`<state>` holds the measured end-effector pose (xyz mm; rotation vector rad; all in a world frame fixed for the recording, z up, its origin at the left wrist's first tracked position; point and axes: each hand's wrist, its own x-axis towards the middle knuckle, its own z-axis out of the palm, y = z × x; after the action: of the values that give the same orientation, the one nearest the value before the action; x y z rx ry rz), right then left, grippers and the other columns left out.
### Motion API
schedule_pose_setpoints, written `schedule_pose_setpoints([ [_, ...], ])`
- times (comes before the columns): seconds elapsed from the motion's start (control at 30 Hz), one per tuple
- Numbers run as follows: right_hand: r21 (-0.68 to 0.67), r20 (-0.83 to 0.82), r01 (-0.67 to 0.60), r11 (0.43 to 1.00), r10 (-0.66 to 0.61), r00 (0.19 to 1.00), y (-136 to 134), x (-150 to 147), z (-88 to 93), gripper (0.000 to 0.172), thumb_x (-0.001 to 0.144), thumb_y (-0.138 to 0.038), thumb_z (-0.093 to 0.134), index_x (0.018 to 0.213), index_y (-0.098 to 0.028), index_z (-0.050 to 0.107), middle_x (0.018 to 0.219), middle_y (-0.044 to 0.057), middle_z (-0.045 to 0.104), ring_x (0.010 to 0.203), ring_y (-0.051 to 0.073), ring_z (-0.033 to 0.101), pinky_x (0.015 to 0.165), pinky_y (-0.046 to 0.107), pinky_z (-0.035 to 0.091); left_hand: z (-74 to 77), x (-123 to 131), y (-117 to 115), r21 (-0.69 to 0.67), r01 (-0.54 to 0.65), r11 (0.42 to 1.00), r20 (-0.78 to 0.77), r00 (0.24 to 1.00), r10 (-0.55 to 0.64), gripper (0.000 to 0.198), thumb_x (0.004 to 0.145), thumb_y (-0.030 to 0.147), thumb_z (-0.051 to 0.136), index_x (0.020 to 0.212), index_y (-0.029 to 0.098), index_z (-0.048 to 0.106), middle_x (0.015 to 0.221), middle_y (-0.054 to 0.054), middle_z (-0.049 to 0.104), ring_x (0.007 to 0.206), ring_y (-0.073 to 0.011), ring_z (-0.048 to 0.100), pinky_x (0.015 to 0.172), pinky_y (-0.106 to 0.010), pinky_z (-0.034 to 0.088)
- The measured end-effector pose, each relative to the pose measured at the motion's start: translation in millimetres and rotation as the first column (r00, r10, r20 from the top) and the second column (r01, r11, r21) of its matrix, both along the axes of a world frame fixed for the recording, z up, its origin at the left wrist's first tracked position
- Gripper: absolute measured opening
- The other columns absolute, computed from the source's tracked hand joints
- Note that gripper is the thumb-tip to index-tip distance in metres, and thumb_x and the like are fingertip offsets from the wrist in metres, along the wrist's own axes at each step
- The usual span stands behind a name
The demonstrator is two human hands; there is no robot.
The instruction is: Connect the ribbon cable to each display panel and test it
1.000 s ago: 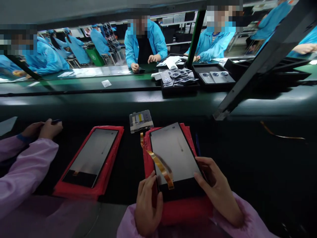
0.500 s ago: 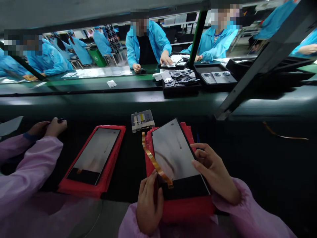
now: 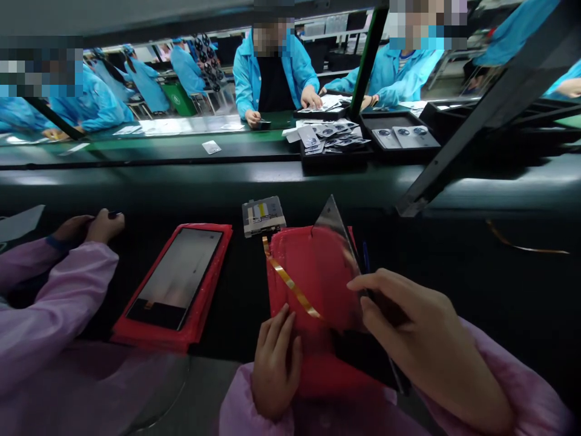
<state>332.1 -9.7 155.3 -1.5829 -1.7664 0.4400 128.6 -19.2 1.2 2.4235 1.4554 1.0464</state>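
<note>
My right hand [image 3: 403, 321] pinches a thin display panel [image 3: 333, 219] by its right-hand edge. The panel stands tilted over a stack of red sheets [image 3: 304, 260], and motion blurs its lower part. Across the sheets runs a gold flex cable [image 3: 294, 289]; its lower end blurs near the panel, so I cannot see whether it is joined there. Resting at the stack's left edge, my left hand [image 3: 276, 366] has its fingers stretched out and the thumb apart, with nothing held. A blue pen-like object [image 3: 365, 255] lies just right of the stack.
Left of me, a second display panel [image 3: 179, 272] lies on red sheets beside a co-worker's hands [image 3: 102, 229]. A small clear case [image 3: 263, 216] sits behind my stack. Another gold strip [image 3: 521, 245] lies right. A slanted metal post [image 3: 454, 151] stands before the conveyor [image 3: 149, 181].
The display panel has swung from lying nearly flat to a steep tilt in my right hand, uncovering the red sheets. My left hand has barely moved, its fingers now on the sheets.
</note>
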Motion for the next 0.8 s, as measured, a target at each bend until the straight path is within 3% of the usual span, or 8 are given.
schedule_pose_setpoints([
  [0.17,0.043,0.137,-0.049,0.998,0.043,0.990,5,-4,-1.8,0.020,0.085,-0.012,0.046,0.096,-0.024,0.058,0.076,-0.003,0.063,0.048,0.009,0.051,0.042,0.023,0.038,14.6,-21,15,-0.260,0.106,0.960,0.209,0.977,-0.051,0.026,0.093,0.019,0.046,0.111,0.019,0.064,0.111,-0.008,0.070,0.101,-0.0172,0.066,0.086,-0.030,0.056],
  [0.27,0.039,0.193,-0.068,0.997,0.059,0.979,6,-2,-0.8,0.020,0.085,-0.013,0.046,0.098,-0.023,0.056,0.082,-0.002,0.065,0.054,0.011,0.056,0.045,0.024,0.039,23.5,-41,55,-0.338,0.010,0.941,0.310,0.945,0.101,0.026,0.096,0.024,0.039,0.097,0.016,0.064,0.090,-0.006,0.073,0.082,-0.0145,0.070,0.073,-0.025,0.058],
  [0.33,0.029,0.231,-0.074,0.997,0.066,0.971,6,-2,1.0,0.021,0.085,-0.013,0.045,0.100,-0.023,0.056,0.084,-0.002,0.066,0.059,0.012,0.060,0.049,0.026,0.041,25.2,-50,98,-0.208,-0.195,0.958,0.186,0.954,0.235,0.027,0.095,0.024,0.038,0.097,0.015,0.063,0.092,-0.008,0.071,0.084,-0.0169,0.069,0.077,-0.029,0.058],
  [0.37,0.024,0.249,-0.077,0.997,0.069,0.966,6,-3,2.0,0.022,0.085,-0.012,0.045,0.101,-0.023,0.055,0.085,-0.003,0.066,0.060,0.012,0.061,0.051,0.026,0.041,24.5,-51,123,-0.178,-0.241,0.954,0.141,0.953,0.267,0.025,0.093,0.022,0.039,0.099,0.015,0.063,0.096,-0.009,0.071,0.089,-0.0195,0.068,0.082,-0.034,0.057],
  [0.47,0.016,0.298,-0.093,0.996,0.084,0.951,7,-7,4.0,0.026,0.086,-0.011,0.043,0.105,-0.024,0.054,0.086,-0.004,0.066,0.060,0.013,0.062,0.054,0.028,0.042,16.6,-47,194,-0.134,-0.283,0.950,0.026,0.957,0.289,0.030,0.085,0.014,0.046,0.109,0.012,0.063,0.114,-0.015,0.066,0.112,-0.0265,0.059,0.102,-0.042,0.046],
  [0.53,0.025,0.315,-0.114,0.993,0.100,0.944,9,-9,4.1,0.026,0.086,-0.011,0.042,0.106,-0.024,0.054,0.086,-0.004,0.066,0.060,0.014,0.063,0.054,0.029,0.043,8.2,-41,230,-0.115,-0.314,0.942,-0.041,0.949,0.312,0.034,0.084,0.013,0.045,0.114,0.011,0.062,0.123,-0.017,0.061,0.119,-0.0290,0.054,0.106,-0.044,0.041],
  [0.63,0.023,0.301,-0.149,0.989,0.135,0.944,12,-10,3.0,0.025,0.087,-0.012,0.041,0.106,-0.024,0.054,0.083,-0.004,0.065,0.058,0.013,0.062,0.052,0.029,0.043,-5.5,-35,258,-0.094,-0.359,0.929,-0.126,0.929,0.347,0.038,0.086,0.014,0.043,0.119,0.010,0.060,0.126,-0.018,0.058,0.121,-0.0310,0.051,0.107,-0.046,0.039],
  [0.8,0.037,0.273,-0.178,0.983,0.161,0.948,13,-6,1.0,0.024,0.088,-0.012,0.040,0.104,-0.024,0.053,0.080,-0.004,0.063,0.059,0.013,0.062,0.053,0.029,0.044,-19.1,-37,263,-0.063,-0.385,0.921,-0.237,0.902,0.361,0.039,0.090,0.019,0.040,0.123,0.012,0.060,0.126,-0.018,0.059,0.118,-0.0308,0.052,0.102,-0.045,0.042],
])
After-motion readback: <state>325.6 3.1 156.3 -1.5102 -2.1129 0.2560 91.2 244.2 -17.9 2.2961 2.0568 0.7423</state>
